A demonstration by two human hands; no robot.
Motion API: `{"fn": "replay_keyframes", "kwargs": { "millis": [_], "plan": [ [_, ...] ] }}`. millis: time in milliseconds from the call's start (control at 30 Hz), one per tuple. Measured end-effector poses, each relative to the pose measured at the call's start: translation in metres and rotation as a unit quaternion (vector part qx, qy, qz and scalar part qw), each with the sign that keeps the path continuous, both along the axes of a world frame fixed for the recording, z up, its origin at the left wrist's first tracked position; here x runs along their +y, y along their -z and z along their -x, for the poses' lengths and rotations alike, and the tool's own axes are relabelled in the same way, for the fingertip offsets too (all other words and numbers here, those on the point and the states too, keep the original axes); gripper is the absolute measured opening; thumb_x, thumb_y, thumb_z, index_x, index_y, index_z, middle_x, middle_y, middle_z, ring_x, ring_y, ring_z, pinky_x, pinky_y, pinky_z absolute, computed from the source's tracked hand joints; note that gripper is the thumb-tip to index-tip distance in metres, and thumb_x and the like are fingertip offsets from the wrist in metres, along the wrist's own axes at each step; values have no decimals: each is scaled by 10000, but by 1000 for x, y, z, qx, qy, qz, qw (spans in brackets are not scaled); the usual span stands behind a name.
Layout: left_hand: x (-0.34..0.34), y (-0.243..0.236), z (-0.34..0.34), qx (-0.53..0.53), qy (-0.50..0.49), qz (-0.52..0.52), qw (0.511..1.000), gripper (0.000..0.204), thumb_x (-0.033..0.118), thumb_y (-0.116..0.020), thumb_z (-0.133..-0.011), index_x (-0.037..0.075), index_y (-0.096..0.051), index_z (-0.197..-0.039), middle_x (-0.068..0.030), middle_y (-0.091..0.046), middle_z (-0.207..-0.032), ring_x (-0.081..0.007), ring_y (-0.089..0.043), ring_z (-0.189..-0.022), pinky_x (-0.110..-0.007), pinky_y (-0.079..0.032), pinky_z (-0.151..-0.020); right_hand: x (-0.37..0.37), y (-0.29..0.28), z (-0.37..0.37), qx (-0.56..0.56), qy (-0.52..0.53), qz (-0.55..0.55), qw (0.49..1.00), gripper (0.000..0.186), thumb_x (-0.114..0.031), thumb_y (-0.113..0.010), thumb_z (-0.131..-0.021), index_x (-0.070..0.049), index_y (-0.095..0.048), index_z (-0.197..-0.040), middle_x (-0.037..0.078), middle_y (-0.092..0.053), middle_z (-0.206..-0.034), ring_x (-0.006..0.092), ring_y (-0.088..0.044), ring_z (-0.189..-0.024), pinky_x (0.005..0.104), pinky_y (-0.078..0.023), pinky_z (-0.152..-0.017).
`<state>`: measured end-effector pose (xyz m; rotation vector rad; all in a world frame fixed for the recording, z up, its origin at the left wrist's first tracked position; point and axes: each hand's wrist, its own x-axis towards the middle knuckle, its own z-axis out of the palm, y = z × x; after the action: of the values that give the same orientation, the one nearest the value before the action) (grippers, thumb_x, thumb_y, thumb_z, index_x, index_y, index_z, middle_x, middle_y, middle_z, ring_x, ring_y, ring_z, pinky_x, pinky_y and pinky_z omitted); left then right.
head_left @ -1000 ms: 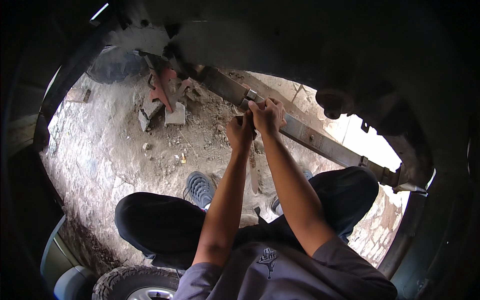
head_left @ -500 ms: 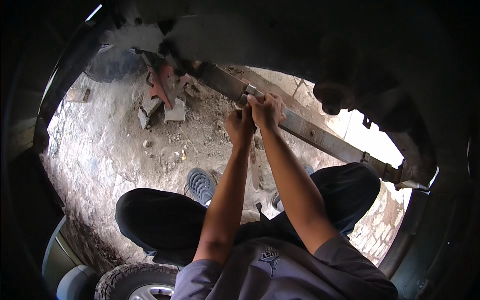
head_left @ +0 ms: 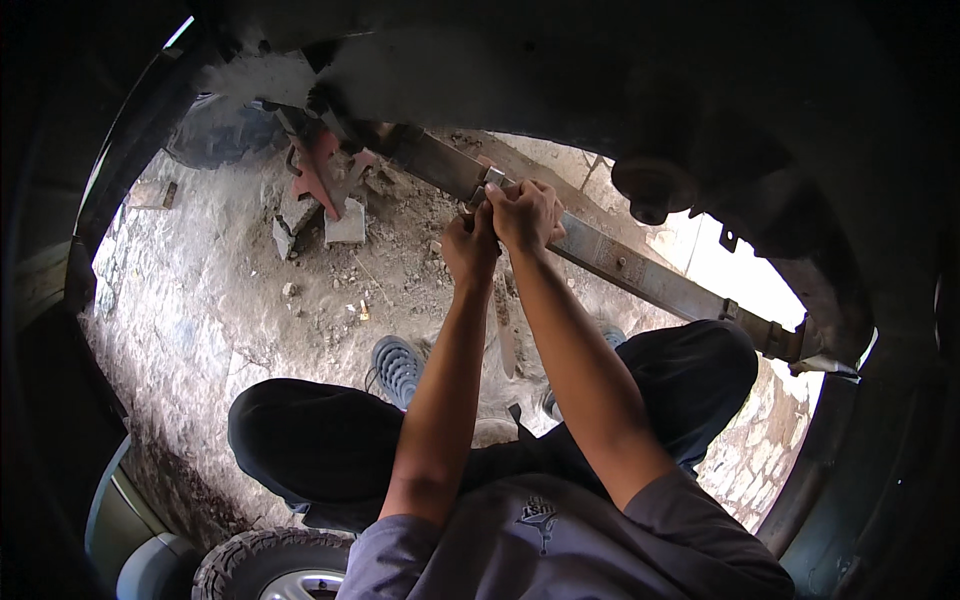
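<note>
A long metal leaf spring [head_left: 620, 263] slants through the wheel well, from upper left to lower right. Near its middle sits a bright metal clip [head_left: 493, 178], and both my hands are close together just below it. My right hand [head_left: 524, 214] is closed over the spring, its thumb near the clip and its fingers reaching over the far edge. Tight against it, my left hand [head_left: 468, 246] is closed with its fingers curled; whatever it grips is hidden. A narrow rusty strip [head_left: 505, 325] shows below the hands, between my forearms.
A red jack stand [head_left: 317, 178] stands beyond my hands at left, with a stone block [head_left: 346, 222] near it. Dark vehicle bodywork [head_left: 520, 90] arches overhead. A wheel with a knobby tire [head_left: 235, 562] is at lower left. Rubble lies on the ground [head_left: 270, 330].
Both hands stay at the same part of the leaf spring and shift only slightly. The whole view has moved a little.
</note>
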<state>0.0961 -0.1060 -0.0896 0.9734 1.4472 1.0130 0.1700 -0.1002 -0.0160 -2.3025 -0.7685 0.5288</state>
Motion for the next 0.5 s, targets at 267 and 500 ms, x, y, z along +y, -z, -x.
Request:
{"fn": "replay_keyframes", "kwargs": {
  "millis": [267, 500],
  "plan": [
    [5, -20, 5, -43, 17, 47, 998, 514, 441, -736, -950, -47, -719, -788, -125, -683, -637, -185, -633, -534, -371, -473, -527, 5, -6, 0, -10, -15, 14, 1000, 319, -463, -808, -819, -157, -723, -851, 56, -591, -1387, 322, -425, -1402, 612, -282, -1109],
    [1, -20, 7, -22, 26, 15, 999, 490, 398, -725, -959, -54, -718, -769, -126, -675, -612, -175, -623, -505, -358, -467, -504, 3, -2, -6, -15, -19, -6, 1000, 341, -458, -824, -799, -143, -692, -809, 58, -585, -1415, 333, -426, -1401, 633, -283, -1093]
  ]
}}
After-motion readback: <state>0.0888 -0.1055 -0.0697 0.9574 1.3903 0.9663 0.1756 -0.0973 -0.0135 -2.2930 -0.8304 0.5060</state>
